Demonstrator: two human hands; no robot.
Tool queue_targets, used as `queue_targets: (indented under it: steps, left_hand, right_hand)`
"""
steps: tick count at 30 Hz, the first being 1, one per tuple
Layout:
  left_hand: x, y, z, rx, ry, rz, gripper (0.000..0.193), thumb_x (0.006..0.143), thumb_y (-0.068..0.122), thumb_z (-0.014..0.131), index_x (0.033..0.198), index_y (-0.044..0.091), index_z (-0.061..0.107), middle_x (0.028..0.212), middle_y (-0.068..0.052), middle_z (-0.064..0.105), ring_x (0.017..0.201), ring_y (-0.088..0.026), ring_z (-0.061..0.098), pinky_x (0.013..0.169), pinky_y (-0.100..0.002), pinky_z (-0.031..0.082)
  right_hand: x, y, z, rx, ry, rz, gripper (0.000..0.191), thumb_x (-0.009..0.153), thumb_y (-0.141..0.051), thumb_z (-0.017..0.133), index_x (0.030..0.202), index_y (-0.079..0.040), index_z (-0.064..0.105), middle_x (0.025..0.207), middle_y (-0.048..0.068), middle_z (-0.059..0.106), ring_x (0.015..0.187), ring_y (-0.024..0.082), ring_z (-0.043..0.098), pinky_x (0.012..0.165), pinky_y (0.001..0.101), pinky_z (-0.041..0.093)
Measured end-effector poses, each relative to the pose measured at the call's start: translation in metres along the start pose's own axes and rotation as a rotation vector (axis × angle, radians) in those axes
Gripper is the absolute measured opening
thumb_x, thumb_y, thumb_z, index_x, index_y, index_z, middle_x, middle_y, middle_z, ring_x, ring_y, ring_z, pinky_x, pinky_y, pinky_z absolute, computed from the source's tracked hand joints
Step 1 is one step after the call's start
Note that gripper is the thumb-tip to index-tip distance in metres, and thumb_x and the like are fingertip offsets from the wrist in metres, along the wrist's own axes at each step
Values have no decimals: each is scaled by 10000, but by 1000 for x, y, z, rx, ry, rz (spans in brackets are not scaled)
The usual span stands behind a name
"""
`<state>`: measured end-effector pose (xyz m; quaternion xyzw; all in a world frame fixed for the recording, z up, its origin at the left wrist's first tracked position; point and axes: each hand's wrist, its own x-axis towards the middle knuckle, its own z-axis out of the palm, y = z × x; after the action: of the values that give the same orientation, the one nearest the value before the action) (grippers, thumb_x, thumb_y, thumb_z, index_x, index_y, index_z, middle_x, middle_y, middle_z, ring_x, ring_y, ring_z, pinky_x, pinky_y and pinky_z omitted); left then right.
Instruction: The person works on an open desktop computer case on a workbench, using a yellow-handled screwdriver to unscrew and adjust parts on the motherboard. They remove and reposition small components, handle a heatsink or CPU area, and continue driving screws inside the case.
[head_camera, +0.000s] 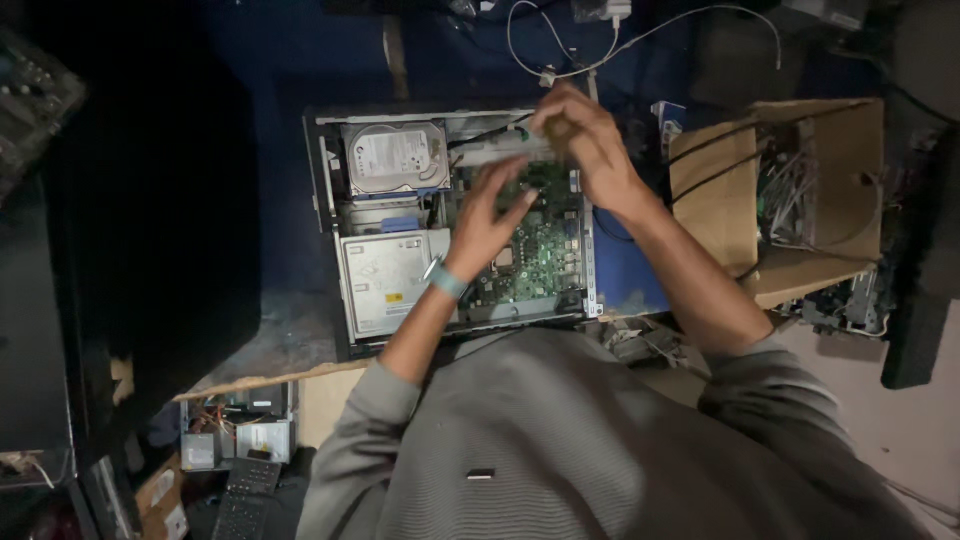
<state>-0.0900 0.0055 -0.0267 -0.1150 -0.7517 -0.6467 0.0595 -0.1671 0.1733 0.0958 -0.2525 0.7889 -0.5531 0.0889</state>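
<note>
Past my grey sleeves, my left hand (487, 215) spreads open over the green motherboard (540, 250) in the open computer case (330, 215), so my right hand (585, 140), pinching something small, should move gently.

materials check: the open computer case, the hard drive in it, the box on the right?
Computer case: looks like sheet metal, bare grey, with thin folded edges. Hard drive: metal body with a dull silver sheen under a white paper label. Box: brown corrugated cardboard, matte, flaps creased open. The board under the left hand and right hand seems green laminate; finer detail is too dim.
</note>
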Motion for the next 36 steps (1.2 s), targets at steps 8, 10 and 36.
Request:
queue_targets:
  steps: [8,10,36]
  left_hand:
    - [59,-49,65,-184,-140,10,196,940,57,788,1084,86,658,1006,-71,730,880,-175,735,810,-317,604]
    - [61,-49,73,-208,-133,24,199,894,9,778,1006,66,623,959,-89,697,819,-191,667,755,-303,567]
    - [67,20,76,-313,-126,101,348,781,74,710,1108,31,601,990,-94,679,940,-193,677,823,-346,542]
  right_hand:
    - [-1,-39,-15,-535,-148,-191,242,987,-95,731,1205,-10,668,1189,130,629,1104,325,666,945,420,557]
    - [-4,-45,-17,-600,-108,-122,260,956,-136,782,1143,-8,654,1155,141,624,1043,336,664,891,425,558]
    - [-52,-76,-28,-838,-49,60,257,908,-122,785,1077,48,696,1045,169,644,768,290,662,678,430,567]
